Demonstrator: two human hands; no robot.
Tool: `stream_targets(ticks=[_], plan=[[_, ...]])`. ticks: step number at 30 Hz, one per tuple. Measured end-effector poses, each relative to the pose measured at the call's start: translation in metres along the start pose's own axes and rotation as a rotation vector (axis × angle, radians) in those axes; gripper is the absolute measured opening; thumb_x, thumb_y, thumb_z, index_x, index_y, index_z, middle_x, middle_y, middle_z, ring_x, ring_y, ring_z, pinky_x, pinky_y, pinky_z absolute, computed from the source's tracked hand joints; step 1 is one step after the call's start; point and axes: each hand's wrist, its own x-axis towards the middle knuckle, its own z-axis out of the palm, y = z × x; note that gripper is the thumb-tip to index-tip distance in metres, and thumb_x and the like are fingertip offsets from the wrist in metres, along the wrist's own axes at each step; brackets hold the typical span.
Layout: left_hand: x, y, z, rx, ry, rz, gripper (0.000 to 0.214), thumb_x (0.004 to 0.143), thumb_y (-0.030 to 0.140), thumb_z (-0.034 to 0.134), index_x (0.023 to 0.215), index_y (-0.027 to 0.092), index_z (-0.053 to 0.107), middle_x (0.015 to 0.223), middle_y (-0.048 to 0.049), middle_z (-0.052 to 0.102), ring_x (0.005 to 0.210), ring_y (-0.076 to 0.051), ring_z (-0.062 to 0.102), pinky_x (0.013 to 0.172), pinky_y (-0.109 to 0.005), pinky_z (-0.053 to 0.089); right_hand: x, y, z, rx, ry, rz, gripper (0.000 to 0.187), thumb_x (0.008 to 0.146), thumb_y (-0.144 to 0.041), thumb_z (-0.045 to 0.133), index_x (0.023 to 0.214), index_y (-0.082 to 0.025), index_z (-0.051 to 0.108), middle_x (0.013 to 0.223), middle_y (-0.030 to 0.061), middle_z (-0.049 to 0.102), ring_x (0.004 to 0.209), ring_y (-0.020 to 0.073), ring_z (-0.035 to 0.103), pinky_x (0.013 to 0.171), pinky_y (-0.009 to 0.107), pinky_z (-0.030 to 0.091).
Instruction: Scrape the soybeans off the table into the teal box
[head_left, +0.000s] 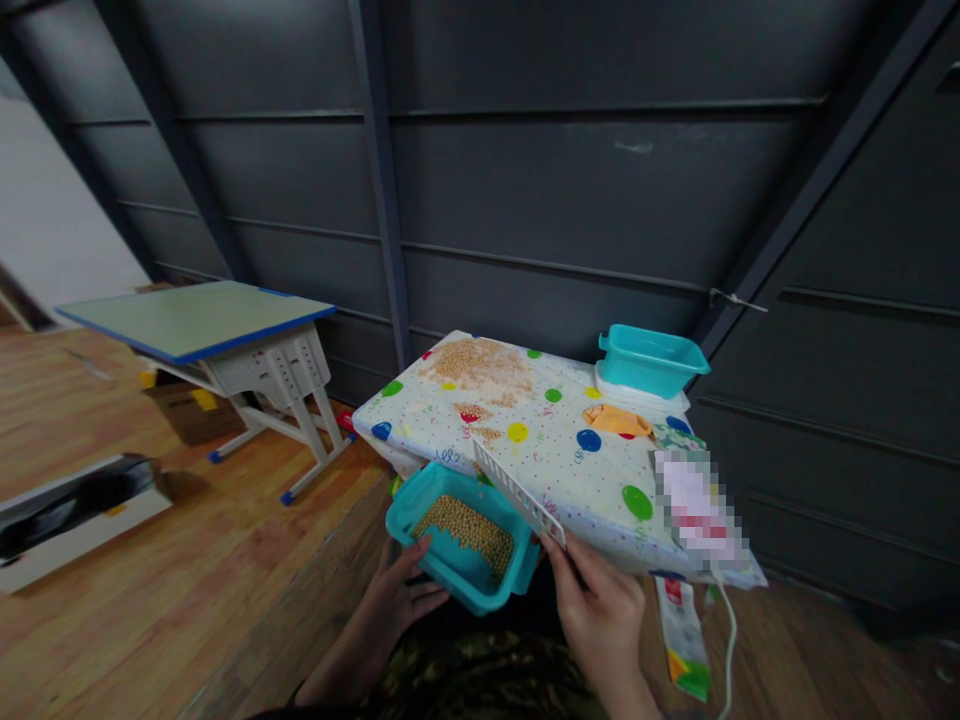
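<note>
My left hand (pixel 396 597) grips the near rim of a teal plastic container (pixel 480 580) holding a heap of yellowish beans (pixel 466 528), held just below the front edge of a small table. My right hand (pixel 600 600) is closed on the end of a white slotted plastic strip (pixel 517 491), which lies slanted across the table's front edge above the container. The table (pixel 540 480) has a white cover with coloured dots. More beans (pixel 480 366) are spread over its far left part.
A second teal container (pixel 649 360) stands on a white lid at the table's back right, with an orange object (pixel 616 420) in front of it. A printed packet (pixel 681 630) and a white cord hang off the right corner. A blue-edged desk (pixel 202 320) stands left; dark wall behind.
</note>
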Motion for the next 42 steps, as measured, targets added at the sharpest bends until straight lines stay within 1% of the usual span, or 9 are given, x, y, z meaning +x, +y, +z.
stream_targets(ticks=[3, 8, 14, 17, 21, 28, 34, 38, 42], plan=[[0.001, 0.002, -0.001, -0.002, -0.028, -0.011, 0.095, 0.094, 0.046, 0.08, 0.171, 0.034, 0.026, 0.133, -0.0157, 0.072, 0.094, -0.034, 0.085, 0.1, -0.054, 0.067, 0.001, -0.007, -0.001, 0.024, -0.002, -0.019, 0.024, 0.103, -0.016, 0.071, 0.109, -0.026, 0.092, 0.093, 0.0051, 0.088, 0.069, 0.0257, 0.086, 0.072, 0.031, 0.074], [0.006, 0.001, -0.003, 0.009, 0.0, -0.022, 0.09, 0.096, 0.043, 0.078, 0.17, 0.031, 0.028, 0.116, -0.0128, 0.078, 0.086, -0.032, 0.085, 0.095, -0.052, 0.067, 0.0, -0.009, 0.001, 0.043, -0.004, -0.013, 0.025, 0.103, -0.017, 0.071, 0.109, -0.029, 0.092, 0.093, 0.0041, 0.088, 0.068, 0.0261, 0.086, 0.07, 0.032, 0.075], [0.008, 0.0, 0.0, 0.002, 0.057, -0.03, 0.085, 0.094, 0.04, 0.08, 0.165, 0.027, 0.036, 0.105, -0.0096, 0.078, 0.083, -0.032, 0.084, 0.091, -0.049, 0.069, 0.0, 0.011, 0.008, 0.002, 0.071, 0.043, 0.018, 0.104, -0.023, 0.074, 0.107, -0.028, 0.092, 0.095, 0.0054, 0.088, 0.071, 0.0275, 0.086, 0.072, 0.034, 0.075], [0.004, 0.002, 0.0, 0.0, 0.034, -0.013, 0.086, 0.093, 0.042, 0.081, 0.166, 0.029, 0.036, 0.108, -0.0097, 0.077, 0.083, -0.031, 0.084, 0.091, -0.049, 0.069, 0.005, 0.025, 0.018, -0.057, 0.122, 0.053, 0.018, 0.105, -0.028, 0.074, 0.104, -0.024, 0.092, 0.096, 0.0077, 0.088, 0.072, 0.0284, 0.087, 0.073, 0.034, 0.074], [0.002, 0.006, -0.006, -0.036, 0.0, -0.001, 0.09, 0.093, 0.046, 0.08, 0.168, 0.028, 0.033, 0.103, -0.0075, 0.075, 0.079, -0.028, 0.081, 0.094, -0.05, 0.068, 0.008, 0.03, 0.028, -0.07, 0.096, 0.047, 0.023, 0.107, -0.033, 0.071, 0.102, -0.023, 0.092, 0.095, 0.0086, 0.088, 0.073, 0.0278, 0.087, 0.075, 0.033, 0.074], [0.005, 0.011, -0.01, -0.043, 0.019, -0.018, 0.094, 0.093, 0.044, 0.081, 0.171, 0.03, 0.031, 0.121, -0.0161, 0.076, 0.084, -0.031, 0.082, 0.099, -0.055, 0.064, 0.012, 0.014, 0.028, -0.025, 0.014, 0.041, 0.024, 0.108, -0.03, 0.069, 0.103, -0.025, 0.092, 0.093, 0.0077, 0.088, 0.07, 0.026, 0.086, 0.075, 0.032, 0.073], [-0.001, 0.016, -0.009, -0.012, 0.006, -0.006, 0.09, 0.093, 0.047, 0.082, 0.166, 0.029, 0.033, 0.121, -0.0144, 0.077, 0.089, -0.033, 0.085, 0.102, -0.054, 0.065, 0.012, -0.005, 0.024, 0.046, -0.113, 0.007, 0.028, 0.109, -0.02, 0.063, 0.111, -0.023, 0.09, 0.084, 0.0054, 0.087, 0.065, 0.0228, 0.084, 0.075, 0.03, 0.074], [-0.003, 0.016, -0.011, -0.02, -0.043, 0.023, 0.094, 0.088, 0.052, 0.087, 0.163, 0.03, 0.036, 0.116, -0.0106, 0.078, 0.092, -0.032, 0.085, 0.101, -0.053, 0.066, 0.006, -0.018, 0.024, 0.084, -0.079, -0.06, 0.026, 0.108, -0.016, 0.065, 0.109, -0.021, 0.09, 0.09, 0.0064, 0.088, 0.069, 0.0221, 0.085, 0.075, 0.027, 0.073], [0.0, 0.014, -0.013, -0.038, -0.013, 0.026, 0.098, 0.084, 0.051, 0.09, 0.165, 0.028, 0.038, 0.109, -0.0104, 0.078, 0.09, -0.033, 0.084, 0.1, -0.054, 0.066, 0.0, -0.017, 0.024, 0.096, -0.035, -0.056, 0.023, 0.107, -0.014, 0.068, 0.11, -0.021, 0.089, 0.095, 0.0064, 0.089, 0.067, 0.0213, 0.085, 0.075, 0.026, 0.072]])
